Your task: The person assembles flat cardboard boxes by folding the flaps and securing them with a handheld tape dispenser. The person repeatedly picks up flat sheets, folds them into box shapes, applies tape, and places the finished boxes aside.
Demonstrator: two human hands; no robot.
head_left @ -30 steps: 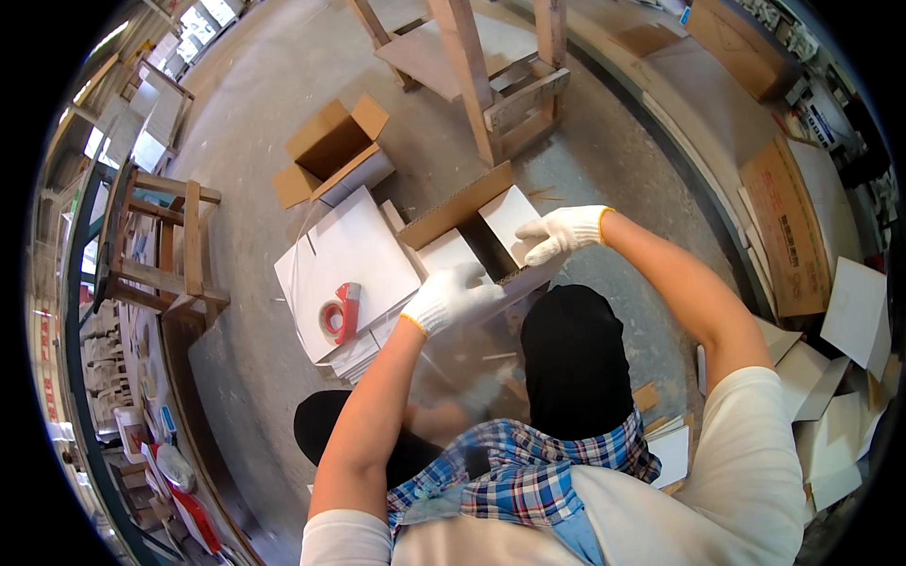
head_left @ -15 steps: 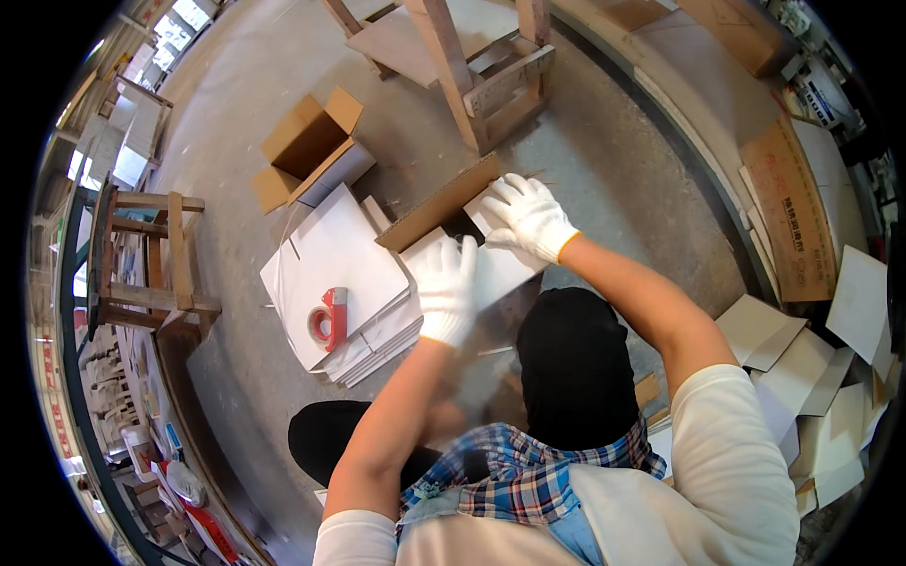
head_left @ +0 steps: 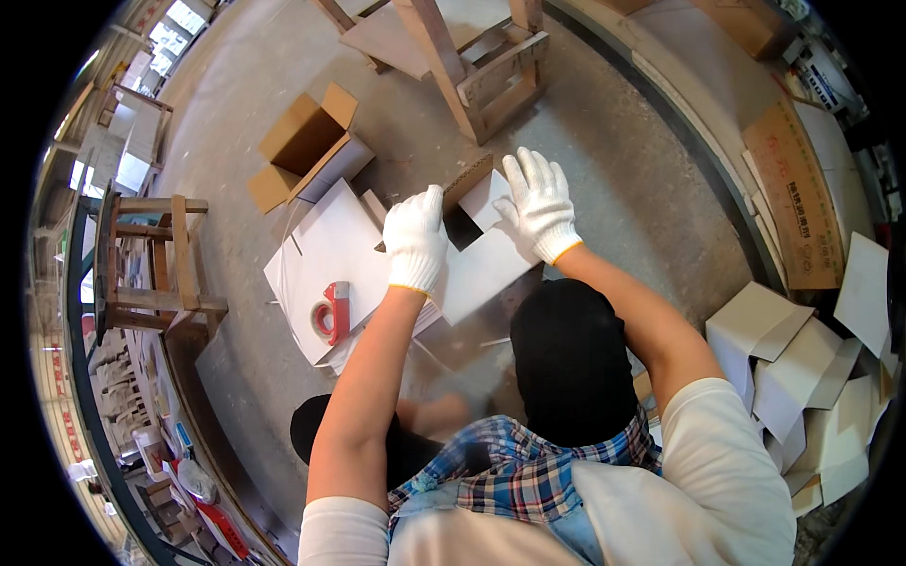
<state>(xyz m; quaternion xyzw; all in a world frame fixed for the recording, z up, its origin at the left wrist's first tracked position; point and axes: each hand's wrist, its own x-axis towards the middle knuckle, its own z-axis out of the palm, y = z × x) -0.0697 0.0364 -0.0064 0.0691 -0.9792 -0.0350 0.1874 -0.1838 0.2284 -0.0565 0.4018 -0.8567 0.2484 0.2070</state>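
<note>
A white cardboard box [head_left: 486, 274] with a brown inside stands in front of my knees, partly folded, with a dark gap between its flaps. Its far brown flap [head_left: 469, 181] stands up. My left hand [head_left: 415, 238], in a white knit glove, is closed over the left part of that flap; the fingertips are partly hidden. My right hand [head_left: 541, 203], gloved alike, lies on the box's right end with fingers stretched out and thumb apart. Left of the box is a stack of flat white cardboard [head_left: 354, 236]. A red tape dispenser [head_left: 337, 307] lies on it.
An open cardboard box [head_left: 326, 156] stands beyond the stack. Wooden trestles stand ahead [head_left: 472, 104] and at the left [head_left: 179, 255]. Folded cartons [head_left: 783, 368] pile up at the right, near a brown carton [head_left: 793, 203]. The floor [head_left: 623, 160] is concrete.
My left hand has moved left and up, from over the box's opening to its far flap, and its fingers have curled. My right hand has turned more upright, its fingers still stretched.
</note>
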